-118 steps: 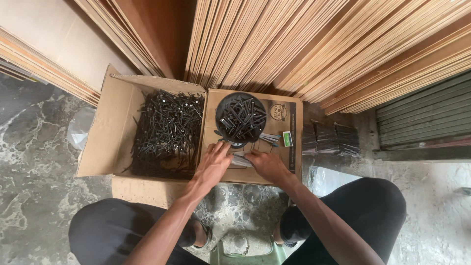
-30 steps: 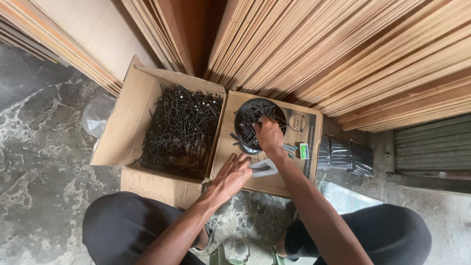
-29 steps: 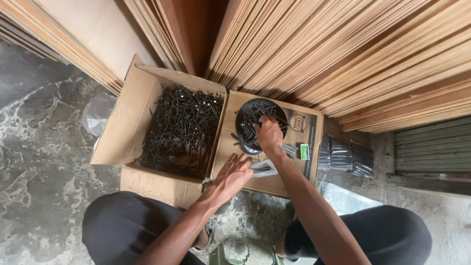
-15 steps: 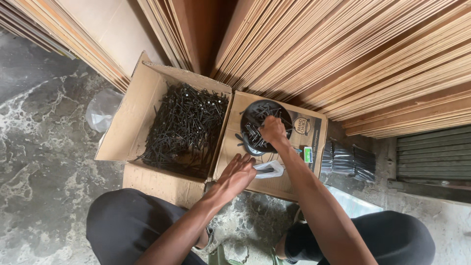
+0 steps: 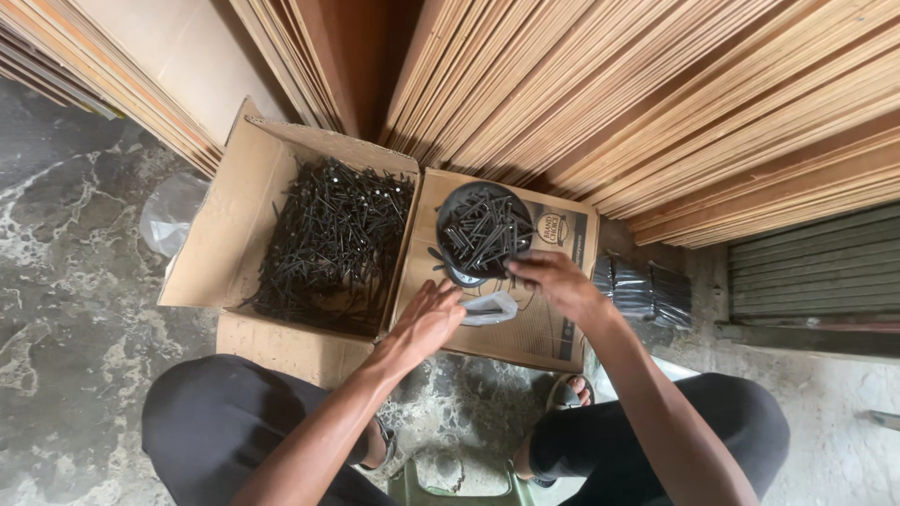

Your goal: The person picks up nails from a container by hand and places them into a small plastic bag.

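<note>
My left hand [image 5: 427,323] lies flat with fingers apart on the flat cardboard sheet [image 5: 534,337], its fingertips touching a small clear plastic bag [image 5: 489,307]. My right hand [image 5: 555,281] sits at the near right rim of a round black bowl [image 5: 483,230] full of black screws, its fingers bunched together as if pinching a few of them. An open cardboard box [image 5: 234,234] to the left holds a large heap of the same black screws [image 5: 333,244].
Stacked plywood sheets [image 5: 656,103] lean behind the boxes. A crumpled clear bag [image 5: 169,220] lies on the stone floor at left. Dark bundled packets [image 5: 642,286] sit to the right of the cardboard. My knees and a green stool [image 5: 459,483] are below.
My right hand has reached into the bowl and drawn back to its near right rim with fingers bunched. My left hand stays beside the small plastic bag.
</note>
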